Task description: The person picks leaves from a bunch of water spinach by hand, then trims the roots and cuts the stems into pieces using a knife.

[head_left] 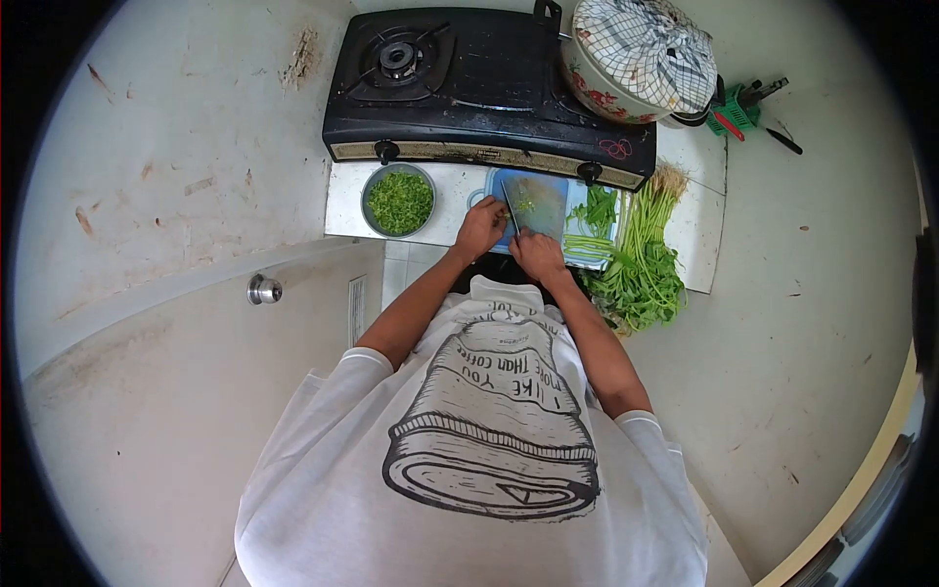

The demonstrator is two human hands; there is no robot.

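My right hand (538,254) is closed round the handle of a knife (511,203), whose narrow blade points away from me over a blue cutting board (556,196). Just left of the blade, my left hand (482,227) has its fingers bent together at the board's left side; what they pinch, if anything, is hidden. Small chopped green bits (526,203) lie on the board, right of the blade. Further left stands a round bowl (366,213) filled with finely chopped greens (399,201).
Leafy stalks with roots (646,240) hang over the counter edge at right, and cut leaves (595,208) lie beside the board. Behind is a black gas stove (489,73) with a cloth-topped pot (611,83). A green basket (734,110) of utensils stands far right; a door (293,342) is left.
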